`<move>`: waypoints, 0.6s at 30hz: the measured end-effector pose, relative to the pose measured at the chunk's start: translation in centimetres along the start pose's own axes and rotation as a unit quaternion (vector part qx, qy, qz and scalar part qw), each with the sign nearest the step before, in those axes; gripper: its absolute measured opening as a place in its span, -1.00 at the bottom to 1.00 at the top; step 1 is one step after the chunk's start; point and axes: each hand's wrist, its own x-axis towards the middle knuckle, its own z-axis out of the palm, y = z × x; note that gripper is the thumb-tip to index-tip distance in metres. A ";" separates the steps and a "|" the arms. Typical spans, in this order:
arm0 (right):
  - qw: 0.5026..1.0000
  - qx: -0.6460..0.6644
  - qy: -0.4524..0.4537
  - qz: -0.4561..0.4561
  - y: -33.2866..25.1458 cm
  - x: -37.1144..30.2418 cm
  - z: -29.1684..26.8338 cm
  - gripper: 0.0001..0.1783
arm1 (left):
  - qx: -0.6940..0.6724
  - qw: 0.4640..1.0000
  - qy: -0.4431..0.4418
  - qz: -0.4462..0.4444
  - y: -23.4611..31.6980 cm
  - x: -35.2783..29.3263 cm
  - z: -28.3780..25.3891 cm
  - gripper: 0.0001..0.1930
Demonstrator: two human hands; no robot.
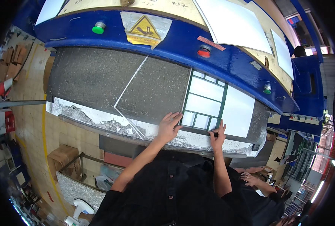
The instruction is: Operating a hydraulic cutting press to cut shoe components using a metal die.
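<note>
A green grid-like frame with several rectangular windows (223,98) lies flat on a white sheet (239,109). The sheet rests on a dark, speckled press bed (160,84). At the frame's near left corner is my left hand (169,128), palm down, with its fingers stretched out and its thumb apart, the tips touching the edge. My right hand (218,139) is at the near right corner, one finger pointing up along the side and the thumb apart from it. Neither hand is wrapped round the frame. A thin pale strip (131,81) lies bent across the bed to the left.
A blue machine beam (167,37) with a green button (98,28), a red button (204,51) and a yellow warning sign (144,29) spans the far side. White sheets (235,24) lie above it. Another person's hand (250,179) shows at right. Cardboard boxes (63,156) stand lower left.
</note>
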 end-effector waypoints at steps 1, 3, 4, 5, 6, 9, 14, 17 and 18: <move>1.000 0.002 0.002 0.002 -0.1 0.3 -0.2 -0.75 | 0.002 1.000 -0.003 0.001 0.0 0.2 0.1 -0.44; 1.000 -0.011 0.001 -0.014 -0.1 0.7 -1.0 -0.75 | 0.012 1.000 -0.020 0.000 0.4 0.5 0.5 -0.41; 1.000 -0.009 0.005 -0.010 0.2 0.8 -1.3 -0.75 | 0.013 1.000 -0.025 0.003 0.8 0.7 0.8 -0.41; 1.000 -0.012 0.003 -0.019 0.6 0.9 -1.6 -0.74 | 0.014 0.999 -0.029 -0.009 1.1 0.8 1.0 -0.42; 0.999 -0.016 0.003 -0.028 0.7 1.3 -2.1 -0.73 | 0.014 0.999 -0.035 -0.019 1.7 1.4 1.1 -0.43; 0.999 0.022 -0.007 -0.024 1.2 2.9 -3.9 -0.66 | 0.012 0.999 -0.038 -0.021 3.8 3.3 1.0 -0.43; 0.989 0.124 0.075 0.031 0.8 7.6 -9.3 -0.34 | 0.035 0.989 -0.100 -0.101 6.5 1.6 -0.9 -0.56; 0.977 0.186 0.084 0.060 2.5 9.2 -12.7 -0.59 | 0.128 0.964 -0.229 -0.050 9.4 2.4 -2.4 -0.57; 0.971 0.200 0.125 0.040 1.4 10.3 -13.7 -0.79 | 0.115 0.972 -0.202 -0.039 9.5 2.5 -2.0 -0.61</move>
